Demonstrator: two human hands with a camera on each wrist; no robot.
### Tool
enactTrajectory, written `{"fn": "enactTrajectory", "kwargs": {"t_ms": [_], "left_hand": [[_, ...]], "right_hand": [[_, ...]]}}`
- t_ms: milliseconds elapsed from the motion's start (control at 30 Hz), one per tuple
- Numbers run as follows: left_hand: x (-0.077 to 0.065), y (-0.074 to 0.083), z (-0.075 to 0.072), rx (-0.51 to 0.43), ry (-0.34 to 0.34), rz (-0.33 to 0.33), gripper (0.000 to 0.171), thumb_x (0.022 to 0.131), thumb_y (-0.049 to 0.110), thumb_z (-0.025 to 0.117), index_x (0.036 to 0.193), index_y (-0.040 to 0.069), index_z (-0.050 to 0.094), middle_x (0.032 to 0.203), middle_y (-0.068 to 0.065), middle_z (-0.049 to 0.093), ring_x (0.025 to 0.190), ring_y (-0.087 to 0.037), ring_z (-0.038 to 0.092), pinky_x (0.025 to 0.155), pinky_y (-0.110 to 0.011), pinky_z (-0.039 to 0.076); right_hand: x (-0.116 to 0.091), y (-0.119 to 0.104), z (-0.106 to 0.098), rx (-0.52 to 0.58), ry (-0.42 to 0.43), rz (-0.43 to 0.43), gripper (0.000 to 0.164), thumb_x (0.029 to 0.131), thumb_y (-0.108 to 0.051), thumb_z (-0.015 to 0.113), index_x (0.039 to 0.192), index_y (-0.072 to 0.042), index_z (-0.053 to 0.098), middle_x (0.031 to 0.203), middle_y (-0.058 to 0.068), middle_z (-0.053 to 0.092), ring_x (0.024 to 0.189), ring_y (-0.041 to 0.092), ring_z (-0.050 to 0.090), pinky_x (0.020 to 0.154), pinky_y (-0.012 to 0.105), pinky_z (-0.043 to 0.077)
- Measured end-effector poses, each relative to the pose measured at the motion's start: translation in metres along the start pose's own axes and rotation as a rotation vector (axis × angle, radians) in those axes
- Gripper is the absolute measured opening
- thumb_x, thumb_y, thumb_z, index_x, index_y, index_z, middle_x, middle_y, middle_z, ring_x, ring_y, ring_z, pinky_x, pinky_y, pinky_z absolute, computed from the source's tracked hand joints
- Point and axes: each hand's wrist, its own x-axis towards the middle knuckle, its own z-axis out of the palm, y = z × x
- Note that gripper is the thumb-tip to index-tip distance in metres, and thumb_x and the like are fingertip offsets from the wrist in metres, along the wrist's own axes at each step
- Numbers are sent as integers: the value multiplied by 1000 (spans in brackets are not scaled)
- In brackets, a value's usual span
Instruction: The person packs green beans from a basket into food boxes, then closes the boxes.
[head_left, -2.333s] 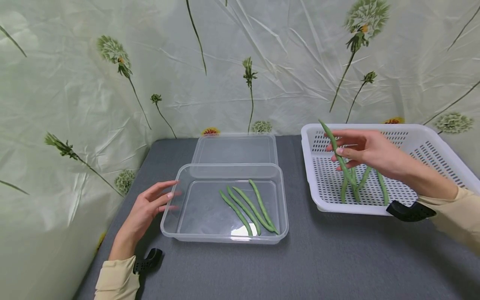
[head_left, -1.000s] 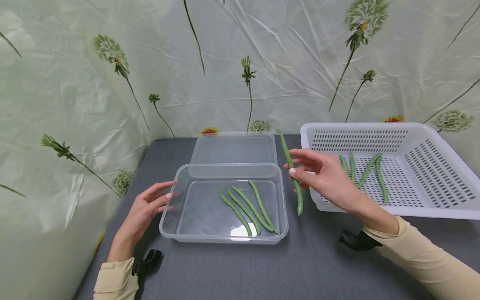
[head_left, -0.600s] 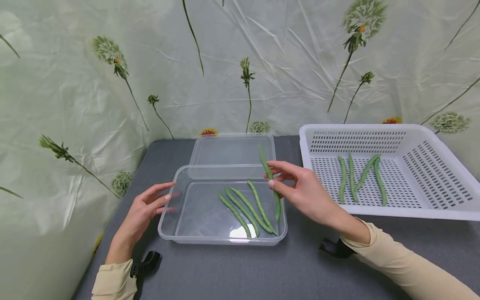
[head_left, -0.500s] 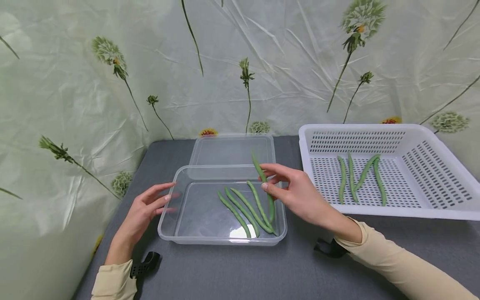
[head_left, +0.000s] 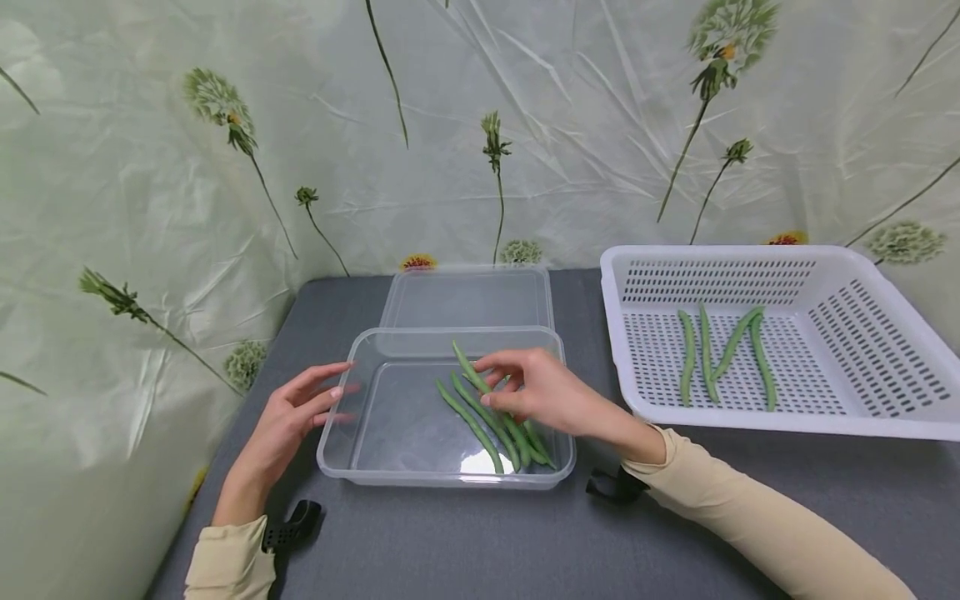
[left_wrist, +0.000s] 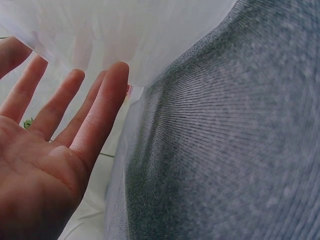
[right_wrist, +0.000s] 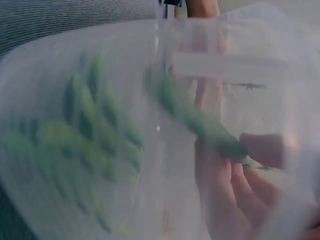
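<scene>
My right hand [head_left: 543, 392] pinches a green bean [head_left: 465, 362] between thumb and fingers, over the right half of a clear plastic container [head_left: 375, 477]. Under it several green beans [head_left: 471, 425] lie slanted on the container's floor, partly hidden by the hand. Through the blurry wall in the right wrist view, the held bean [right_wrist: 187, 115] shows at the fingertips. My left hand [head_left: 285, 425] rests at the container's left wall, fingers extended. In the left wrist view those fingers [left_wrist: 102, 115] are straight, their tips at the translucent wall [left_wrist: 155, 30].
A white perforated basket [head_left: 720, 418] stands on the right, with several green beans [head_left: 763, 362] on its floor. Behind the container lies a clear lid [head_left: 468, 297]. Grey cloth [head_left: 420, 542] covers the table, and a flower-printed sheet [head_left: 420, 200] hangs behind.
My right hand has carried the green bean left from above the white basket, across the container's right rim, and lowered it over the beans inside. The left hand has stayed in place.
</scene>
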Motion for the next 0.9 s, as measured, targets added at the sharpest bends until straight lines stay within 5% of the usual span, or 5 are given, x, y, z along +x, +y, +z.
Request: {"fn": "enactTrajectory", "kwargs": {"t_ms": [267, 600, 900], "left_hand": [[2, 1, 0, 10, 2, 2, 41, 102, 14, 57, 141, 3, 50, 144, -9, 48, 119, -17, 59, 84, -42, 57], [4, 1, 0, 7, 4, -2, 42, 101, 15, 57, 141, 2, 50, 145, -10, 47, 118, -16, 60, 83, -42, 58], [1, -1, 0, 18, 9, -5, 43, 101, 15, 58, 141, 2, 50, 145, -11, 47, 119, -17, 59, 83, -42, 58]], "right_hand": [[16, 4, 13, 31, -71, 68, 40, 84, -3, 75, 123, -6, 65, 96, 4, 68, 64, 19, 64, 54, 42, 57], [18, 7, 16, 93, -132, 78, 43, 86, 4, 71, 127, -3, 61, 105, 10, 66, 71, 22, 68, 62, 44, 60], [18, 8, 23, 28, -172, -7, 48, 90, 16, 54, 136, 2, 54, 110, 15, 65, 81, 25, 70, 69, 38, 60]]}}
